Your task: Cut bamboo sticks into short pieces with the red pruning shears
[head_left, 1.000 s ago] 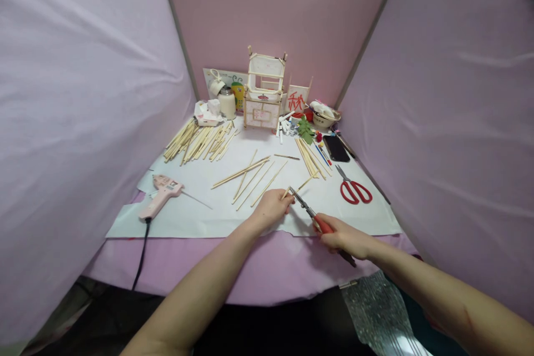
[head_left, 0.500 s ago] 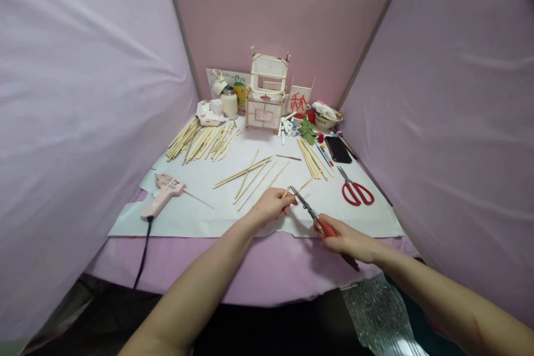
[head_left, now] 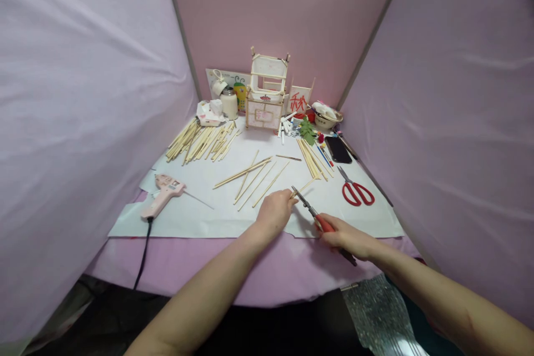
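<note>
I see my left hand (head_left: 274, 212) pinching a thin stick (head_left: 307, 184); my right hand (head_left: 347, 238), at its four o'clock, curls closed round red-handled pliers (head_left: 325, 223).

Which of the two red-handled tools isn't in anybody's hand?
The scissors with the big loop handles, lying on the white sheet. The other one, the slim metal-nosed tool, is gripped in the right hand.

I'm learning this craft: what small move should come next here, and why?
Probably settle the red-handled tool squarely on the stick: the right hand holds its tip at the stick, close to the left hand gripping it, but whether it bites is unclear.
</note>
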